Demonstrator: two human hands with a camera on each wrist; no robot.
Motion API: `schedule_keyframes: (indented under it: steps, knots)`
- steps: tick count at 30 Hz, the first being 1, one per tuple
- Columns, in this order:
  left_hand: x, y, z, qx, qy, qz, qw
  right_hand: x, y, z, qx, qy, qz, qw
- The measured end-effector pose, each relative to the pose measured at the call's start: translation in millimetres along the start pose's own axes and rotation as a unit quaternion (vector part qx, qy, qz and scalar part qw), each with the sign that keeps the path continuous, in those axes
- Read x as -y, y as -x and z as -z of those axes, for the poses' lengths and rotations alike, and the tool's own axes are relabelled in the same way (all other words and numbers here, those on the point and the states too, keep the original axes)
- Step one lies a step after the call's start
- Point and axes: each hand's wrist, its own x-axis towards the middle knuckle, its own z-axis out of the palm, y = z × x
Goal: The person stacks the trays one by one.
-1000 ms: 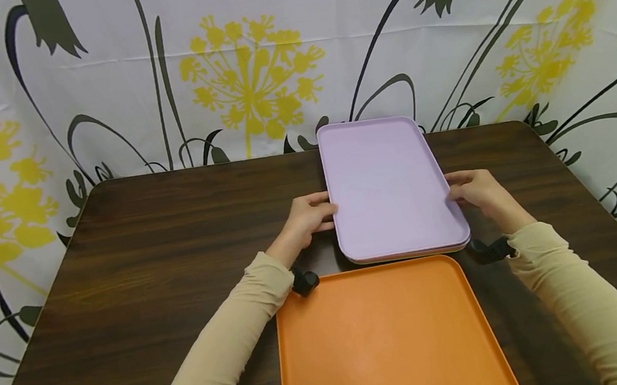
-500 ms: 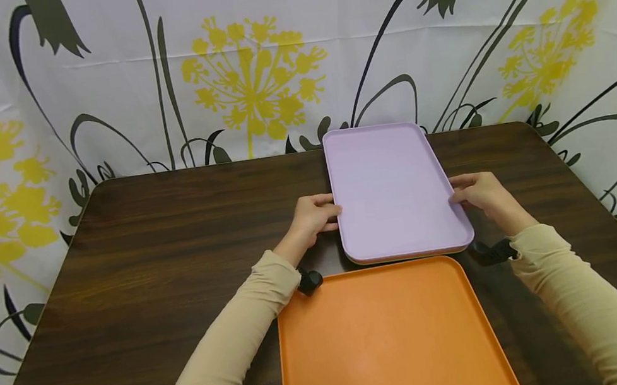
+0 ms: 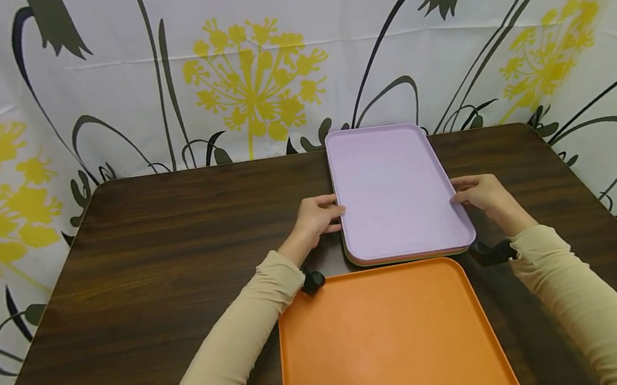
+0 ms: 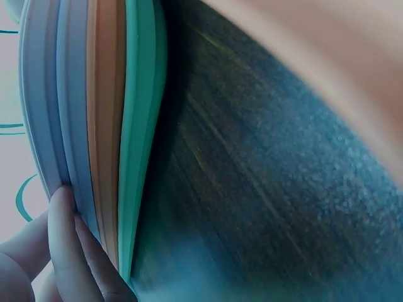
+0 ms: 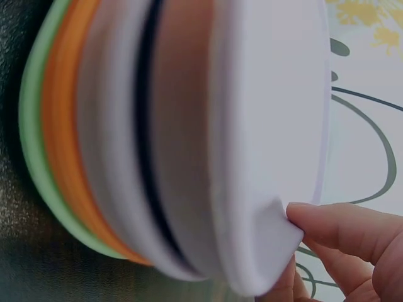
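A lavender tray (image 3: 399, 188) lies on top of a stack of trays at the table's far side. Below it in the left wrist view come a second lavender tray (image 4: 74, 113), an orange tray (image 4: 106, 113) and a green tray (image 4: 140, 113). My left hand (image 3: 312, 220) holds the stack's left edge, thumb at the top rim and fingers against the side. With thumb above and fingers below, my right hand (image 5: 343, 251) pinches the top tray's right rim. A dark gap shows beneath that tray in the right wrist view.
A larger orange tray (image 3: 388, 336) lies just in front of the stack, partly under the left wrist's camera. Dark wood table (image 3: 177, 245) surrounds both. A white flowered curtain (image 3: 118, 81) hangs behind the table's far edge.
The top lavender tray has shifted slightly to the right and nearer to me, with both hands moving along at its edges. The large orange tray stays in place.
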Motion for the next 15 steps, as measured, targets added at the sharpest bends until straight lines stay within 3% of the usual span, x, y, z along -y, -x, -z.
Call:
schedule_keyframes:
  steps: [8, 15]
  knots:
    - [1.7, -0.1, -1.3, -0.009, -0.012, -0.011, 0.9998, -2.7, -1.2, 1.2, 0.008, 0.012, -0.007, 0.9999]
    - [-0.3, 0.5, 1.7, 0.011, -0.017, -0.009, 0.9998, -1.9, 0.5, 2.4, 0.019, 0.01, -0.015, 0.9997]
